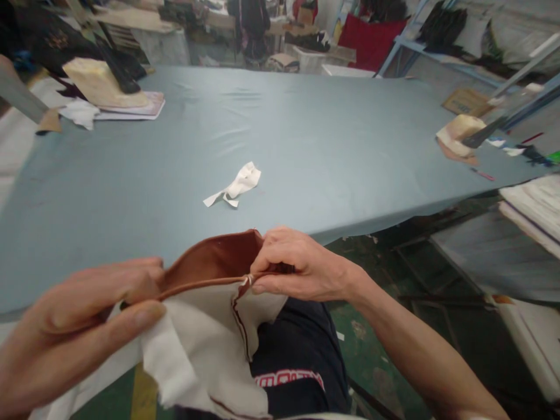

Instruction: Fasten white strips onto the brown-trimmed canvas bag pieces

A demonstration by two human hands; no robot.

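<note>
A stitched leather piece [205,338], brown on its inner side [210,262] and off-white on the outside, hangs between my hands over the near table edge. At its left, my left hand [91,315] pinches the brown rim between thumb and fingers. My right hand [297,265] closes on the rim's right part, just beside a dark seam that runs down the off-white side. A loose white flap [170,356] hangs below my left thumb. Beyond the piece, a crumpled white scrap [238,185] lies on the blue-grey table cover [328,146].
A yellowish block [102,81] rests on papers at the far left, under a dark bar. Another pale block [461,131] sits at the right end, near a cardboard box [468,102]. Stacked white sheets [536,210] stand at the right. Shelving and a red cloth [371,41] are behind.
</note>
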